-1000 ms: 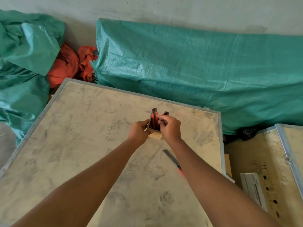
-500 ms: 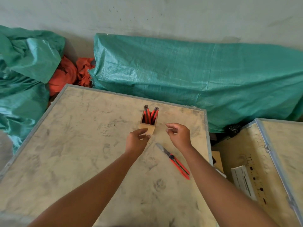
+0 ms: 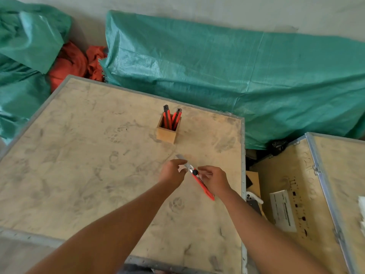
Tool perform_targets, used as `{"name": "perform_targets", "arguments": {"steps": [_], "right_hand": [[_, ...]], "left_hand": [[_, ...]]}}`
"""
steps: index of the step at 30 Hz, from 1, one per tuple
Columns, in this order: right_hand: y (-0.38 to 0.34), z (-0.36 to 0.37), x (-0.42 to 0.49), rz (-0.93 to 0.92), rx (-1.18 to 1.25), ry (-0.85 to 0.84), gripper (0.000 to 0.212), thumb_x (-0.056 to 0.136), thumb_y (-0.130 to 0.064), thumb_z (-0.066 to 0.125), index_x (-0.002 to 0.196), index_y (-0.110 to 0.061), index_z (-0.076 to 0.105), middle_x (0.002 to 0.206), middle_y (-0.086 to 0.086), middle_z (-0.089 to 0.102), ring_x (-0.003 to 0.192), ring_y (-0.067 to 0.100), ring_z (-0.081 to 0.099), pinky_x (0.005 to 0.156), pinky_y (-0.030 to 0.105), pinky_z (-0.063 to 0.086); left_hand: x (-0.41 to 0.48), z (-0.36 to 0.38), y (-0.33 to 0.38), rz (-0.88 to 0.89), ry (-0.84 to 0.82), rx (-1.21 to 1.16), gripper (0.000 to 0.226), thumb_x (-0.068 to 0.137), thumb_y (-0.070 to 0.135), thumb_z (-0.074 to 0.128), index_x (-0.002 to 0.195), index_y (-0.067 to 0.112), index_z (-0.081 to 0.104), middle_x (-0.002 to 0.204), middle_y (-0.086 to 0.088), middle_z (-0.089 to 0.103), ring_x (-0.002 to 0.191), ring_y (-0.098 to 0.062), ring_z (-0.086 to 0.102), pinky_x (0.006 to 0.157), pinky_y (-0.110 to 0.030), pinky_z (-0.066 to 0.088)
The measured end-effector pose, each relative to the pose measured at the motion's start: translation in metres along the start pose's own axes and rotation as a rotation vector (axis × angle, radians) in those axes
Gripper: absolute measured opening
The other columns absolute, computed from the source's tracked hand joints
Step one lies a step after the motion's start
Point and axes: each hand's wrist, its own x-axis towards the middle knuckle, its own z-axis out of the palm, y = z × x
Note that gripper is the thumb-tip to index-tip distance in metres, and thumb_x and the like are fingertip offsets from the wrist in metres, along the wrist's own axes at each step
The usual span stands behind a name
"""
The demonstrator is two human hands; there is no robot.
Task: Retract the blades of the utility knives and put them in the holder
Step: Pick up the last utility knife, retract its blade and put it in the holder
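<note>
A small wooden holder (image 3: 166, 133) stands on the far part of the crate top (image 3: 83, 155), with red and black utility knives (image 3: 171, 117) upright in it. One more red utility knife (image 3: 203, 185) lies nearer to me, its blade (image 3: 179, 156) extended and pointing toward the holder. My right hand (image 3: 214, 179) is closed over the knife's red handle. My left hand (image 3: 172, 173) is at the metal front end by the black knob (image 3: 195, 172), thumb and forefinger apart on either side of it.
Green tarpaulin (image 3: 217, 72) covers bundles behind and to the left, with orange cloth (image 3: 73, 64) between them. A second crate (image 3: 296, 194) with a white label sits to the right, below the metal-edged rim of the first. A white object (image 3: 253, 197) lies in the gap.
Both hands left the holder, where they had set a knife, and came back toward me to the knife lying on the crate. The right hand has taken its handle.
</note>
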Motion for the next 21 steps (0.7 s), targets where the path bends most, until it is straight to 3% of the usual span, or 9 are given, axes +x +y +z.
{"name": "perform_targets", "arguments": {"steps": [2,4,7,9,16,19,21], "right_hand": [[0.002,0.006,0.004,-0.013,-0.022,-0.007,0.024,0.091,-0.011,0.069,0.112,-0.015,0.078,0.103,0.002,0.077,0.091,0.014,0.068,0.075,0.001,0.042],[0.004,0.012,0.007,-0.038,-0.045,-0.016,0.024,0.090,-0.014,0.068,0.110,-0.020,0.079,0.095,-0.002,0.077,0.083,0.011,0.065,0.070,0.001,0.042],[0.007,0.016,0.010,-0.060,-0.036,-0.028,0.024,0.087,-0.017,0.070,0.107,-0.027,0.079,0.096,-0.004,0.080,0.086,0.013,0.072,0.081,0.022,0.055],[0.009,0.017,0.013,-0.049,-0.037,-0.045,0.024,0.086,-0.016,0.072,0.107,-0.027,0.079,0.096,-0.002,0.080,0.086,0.014,0.072,0.083,0.027,0.056],[0.008,0.011,0.021,-0.034,-0.004,-0.177,0.026,0.082,-0.005,0.078,0.108,-0.013,0.078,0.102,0.005,0.078,0.087,0.014,0.069,0.076,0.007,0.049],[0.005,0.007,0.018,-0.024,0.041,-0.210,0.023,0.084,-0.010,0.078,0.106,-0.016,0.078,0.103,0.000,0.078,0.093,0.015,0.071,0.084,0.021,0.054],[0.002,0.004,0.013,-0.023,0.082,-0.220,0.023,0.085,-0.013,0.078,0.107,-0.018,0.078,0.104,-0.003,0.078,0.096,0.014,0.072,0.089,0.029,0.057]], "left_hand": [[0.014,0.008,0.001,0.044,0.022,0.042,0.035,0.088,0.015,0.070,0.121,0.025,0.070,0.126,0.005,0.067,0.109,-0.016,0.064,0.087,-0.022,0.048],[0.028,0.015,-0.003,0.076,0.022,0.080,0.036,0.086,0.011,0.069,0.120,0.023,0.070,0.129,0.003,0.066,0.112,-0.019,0.064,0.096,-0.029,0.050],[0.043,0.024,-0.015,0.108,-0.033,0.193,0.034,0.086,0.014,0.070,0.119,0.022,0.072,0.134,0.003,0.064,0.116,-0.024,0.063,0.100,-0.038,0.051],[0.050,0.028,-0.020,0.127,-0.032,0.240,0.029,0.086,0.015,0.070,0.114,0.020,0.075,0.133,0.003,0.065,0.115,-0.027,0.063,0.097,-0.040,0.052],[0.054,0.029,-0.028,0.153,-0.012,0.212,0.022,0.085,0.014,0.073,0.106,0.018,0.078,0.127,0.007,0.069,0.112,-0.025,0.062,0.091,-0.038,0.053],[0.051,0.019,-0.026,0.174,-0.053,0.162,0.024,0.084,0.010,0.074,0.108,0.014,0.078,0.129,0.003,0.068,0.113,-0.022,0.063,0.094,-0.028,0.049],[0.044,0.007,-0.022,0.200,-0.079,0.129,0.025,0.083,0.012,0.076,0.109,0.014,0.078,0.128,0.003,0.068,0.110,-0.019,0.065,0.096,-0.029,0.050]]}}
